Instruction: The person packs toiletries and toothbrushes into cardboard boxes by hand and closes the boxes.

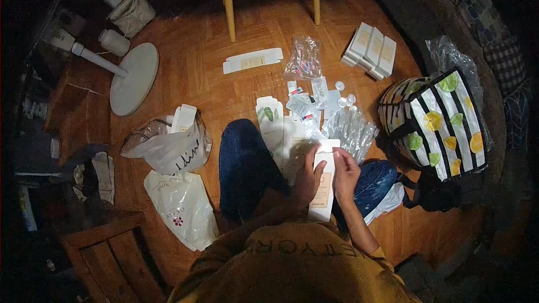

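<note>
Between my hands is a narrow white carton (321, 205) with a tan printed panel, its top flap raised. My left hand (307, 178) grips its left side, thumb across the front. My right hand (346, 173) closes on the upper right edge by the flap. Just beyond lie flattened white cartons (270, 126), one with a green leaf print. Clear plastic tubes or bottles (352, 130) are heaped beside them. A packet marked SOAP (319, 91), small round white pieces (342, 102) and a clear bag of small coloured items (304, 59) lie farther out.
A flat carton (252, 60) lies ahead. Stacked white boxes (370, 50) stand at far right, near a striped citrus-print bag (443, 126). To the left are a white plastic bag (174, 148), another plastic bag (182, 207) and a round white stand base (135, 78). Yellow chair legs (228, 5) rise ahead.
</note>
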Demonstrator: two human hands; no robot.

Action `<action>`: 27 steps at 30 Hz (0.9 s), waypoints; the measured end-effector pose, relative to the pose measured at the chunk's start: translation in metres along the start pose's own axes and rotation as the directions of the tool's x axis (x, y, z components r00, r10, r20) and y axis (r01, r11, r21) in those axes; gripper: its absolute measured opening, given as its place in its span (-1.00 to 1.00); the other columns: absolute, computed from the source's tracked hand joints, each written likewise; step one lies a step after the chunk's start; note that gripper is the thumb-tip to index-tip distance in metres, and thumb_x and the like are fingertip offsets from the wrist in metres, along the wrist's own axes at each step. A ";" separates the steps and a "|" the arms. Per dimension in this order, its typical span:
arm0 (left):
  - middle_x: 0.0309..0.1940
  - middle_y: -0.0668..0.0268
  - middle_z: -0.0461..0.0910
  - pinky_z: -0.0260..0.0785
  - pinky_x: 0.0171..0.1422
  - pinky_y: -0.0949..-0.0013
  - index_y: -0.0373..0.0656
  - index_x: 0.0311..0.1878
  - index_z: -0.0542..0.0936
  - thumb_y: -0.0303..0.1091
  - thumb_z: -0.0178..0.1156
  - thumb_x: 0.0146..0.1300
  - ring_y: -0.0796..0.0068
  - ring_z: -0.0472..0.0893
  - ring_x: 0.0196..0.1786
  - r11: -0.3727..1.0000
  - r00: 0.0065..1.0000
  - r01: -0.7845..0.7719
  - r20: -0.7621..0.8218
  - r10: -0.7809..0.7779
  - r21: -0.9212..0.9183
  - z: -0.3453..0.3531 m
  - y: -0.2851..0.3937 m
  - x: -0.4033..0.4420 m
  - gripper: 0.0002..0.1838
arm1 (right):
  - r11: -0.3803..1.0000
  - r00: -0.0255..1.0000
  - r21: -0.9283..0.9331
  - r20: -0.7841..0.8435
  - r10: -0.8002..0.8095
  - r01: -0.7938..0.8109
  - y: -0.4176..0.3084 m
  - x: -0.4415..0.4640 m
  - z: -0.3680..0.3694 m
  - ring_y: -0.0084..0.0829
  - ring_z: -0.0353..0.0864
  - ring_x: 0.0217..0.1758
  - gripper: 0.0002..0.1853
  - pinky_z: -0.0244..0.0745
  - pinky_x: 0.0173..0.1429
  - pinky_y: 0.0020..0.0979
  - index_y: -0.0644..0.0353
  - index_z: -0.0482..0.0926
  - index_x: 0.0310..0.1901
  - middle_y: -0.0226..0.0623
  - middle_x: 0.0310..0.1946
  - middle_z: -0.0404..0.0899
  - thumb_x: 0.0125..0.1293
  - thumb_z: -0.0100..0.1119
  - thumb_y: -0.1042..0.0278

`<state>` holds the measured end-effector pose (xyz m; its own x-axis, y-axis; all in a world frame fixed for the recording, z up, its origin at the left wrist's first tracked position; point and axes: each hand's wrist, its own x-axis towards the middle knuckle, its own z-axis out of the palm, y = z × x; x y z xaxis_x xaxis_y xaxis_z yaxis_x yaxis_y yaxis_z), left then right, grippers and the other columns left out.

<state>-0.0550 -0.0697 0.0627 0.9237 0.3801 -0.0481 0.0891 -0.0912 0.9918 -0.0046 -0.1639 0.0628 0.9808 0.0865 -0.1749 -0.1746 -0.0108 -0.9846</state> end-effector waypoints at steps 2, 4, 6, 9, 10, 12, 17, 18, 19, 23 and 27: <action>-0.10 0.04 0.46 0.28 0.03 0.25 -0.25 0.03 0.35 -0.36 -0.06 0.31 0.14 0.49 -0.04 1.000 1.000 0.012 0.025 -0.012 0.012 0.007 -0.005 -0.004 -0.73 | 1.000 0.999 0.029 -0.037 0.014 -0.013 0.017 0.004 -0.010 -0.72 0.37 -0.35 -0.84 0.29 -0.28 -0.68 0.31 0.55 -0.21 -0.49 -0.36 0.53 0.24 0.12 0.41; -0.17 0.07 0.49 0.29 0.00 0.28 -0.26 -0.05 0.42 -0.36 -0.04 0.30 0.19 0.50 -0.09 0.998 0.997 -0.055 0.049 0.054 0.030 0.004 -0.007 0.009 -0.77 | 0.994 0.993 -0.035 -0.046 -0.108 0.107 0.035 0.012 -0.027 -0.68 0.40 -0.33 -0.86 0.31 -0.21 -0.65 0.30 0.55 -0.25 -0.45 -0.34 0.53 0.24 0.12 0.41; -0.30 0.12 0.53 0.32 -0.12 0.34 -0.30 -0.23 0.53 -0.36 -0.02 0.28 0.29 0.52 -0.22 0.989 0.987 -0.131 0.088 0.137 -0.069 0.004 -0.014 0.029 -0.79 | 0.997 0.995 -0.029 -0.061 -0.079 0.077 0.015 0.009 -0.031 -0.67 0.42 -0.30 -0.86 0.31 -0.19 -0.65 0.30 0.54 -0.24 -0.44 -0.33 0.53 0.23 0.12 0.42; -0.29 0.13 0.53 0.34 -0.11 0.34 -0.31 -0.20 0.52 -0.37 0.00 0.27 0.31 0.53 -0.22 0.982 0.936 -0.149 0.336 0.103 0.114 0.001 -0.019 0.045 -0.79 | 0.993 0.991 0.050 -0.080 -0.106 0.110 -0.001 0.005 -0.040 -0.63 0.45 -0.25 -0.81 0.31 -0.12 -0.65 0.31 0.53 -0.17 -0.39 -0.31 0.53 0.21 0.15 0.43; -0.28 0.19 0.53 0.35 -0.08 0.35 -0.32 -0.18 0.51 -0.37 0.02 0.26 0.35 0.54 -0.21 0.970 0.908 -0.241 0.359 0.216 0.026 0.002 -0.023 0.049 -0.80 | 0.996 0.997 0.068 -0.050 -0.051 0.055 -0.005 0.004 -0.047 -0.63 0.45 -0.24 -0.81 0.31 -0.11 -0.64 0.31 0.53 -0.16 -0.39 -0.31 0.52 0.21 0.15 0.43; -0.25 0.21 0.53 0.36 -0.06 0.36 -0.31 -0.12 0.48 -0.37 0.03 0.25 0.37 0.53 -0.18 0.985 0.926 -0.100 0.349 0.145 -0.144 0.011 -0.023 0.042 -0.78 | 0.991 0.996 -0.107 -0.005 -0.083 0.083 0.000 0.008 -0.064 -0.63 0.45 -0.22 -0.80 0.31 -0.11 -0.62 0.32 0.56 -0.17 -0.40 -0.31 0.51 0.20 0.15 0.44; -0.16 0.23 0.48 0.37 0.02 0.40 -0.14 0.02 0.40 0.08 -0.14 0.31 0.45 0.51 -0.10 0.386 0.699 0.672 0.714 -0.047 -0.632 0.040 -0.052 0.026 -0.52 | 0.995 0.988 -0.083 0.154 -0.035 0.048 -0.020 0.009 -0.093 -0.66 0.43 -0.25 -0.91 0.30 -0.18 -0.62 0.33 0.57 -0.34 -0.44 -0.35 0.48 0.18 0.14 0.48; -0.17 0.18 0.49 0.40 0.00 0.33 -0.11 0.05 0.37 0.30 -0.33 0.24 0.34 0.52 -0.12 0.181 0.508 0.851 0.860 -0.045 -0.493 0.039 -0.053 0.025 -0.32 | 0.996 0.974 -0.068 0.218 0.065 -0.051 -0.031 0.009 -0.093 -0.63 0.44 -0.23 -0.89 0.33 -0.18 -0.60 0.34 0.58 -0.36 -0.42 -0.34 0.49 0.17 0.16 0.46; -0.17 0.18 0.49 0.40 0.00 0.33 -0.11 0.05 0.37 0.30 -0.33 0.24 0.34 0.52 -0.12 0.179 0.508 0.851 0.860 -0.044 -0.493 0.041 -0.053 0.021 -0.32 | 0.987 0.946 -0.060 0.283 0.162 -0.151 -0.040 0.010 -0.092 -0.60 0.46 -0.20 -0.87 0.36 -0.18 -0.59 0.35 0.58 -0.38 -0.39 -0.33 0.50 0.17 0.18 0.43; -0.08 0.08 0.47 0.39 -0.02 0.20 -0.30 0.14 0.30 0.42 -0.40 0.13 0.23 0.53 -0.11 0.180 0.408 0.888 0.906 0.114 -0.422 0.047 -0.034 0.010 -0.10 | 0.938 0.908 -0.308 0.418 -0.016 0.158 -0.068 0.015 -0.089 -0.55 0.50 -0.27 -0.81 0.38 -0.17 -0.57 0.30 0.62 -0.23 -0.30 -0.31 0.55 0.19 0.17 0.38; -0.17 0.15 0.48 0.41 -0.08 0.25 -0.30 0.14 0.30 0.46 -0.40 0.09 0.28 0.53 -0.20 0.245 0.391 0.884 0.917 0.075 -0.397 0.045 -0.030 0.009 -0.05 | 0.942 0.911 -0.333 0.374 0.173 -0.042 -0.072 0.017 -0.090 -0.59 0.50 -0.30 -0.79 0.37 -0.20 -0.58 0.28 0.61 -0.19 -0.32 -0.35 0.58 0.20 0.15 0.36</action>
<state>-0.0329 -0.1053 0.0269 0.7098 -0.7024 -0.0527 0.6907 0.6795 0.2472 0.0320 -0.2513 0.1301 0.8308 0.4497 -0.3279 -0.1768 -0.3454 -0.9217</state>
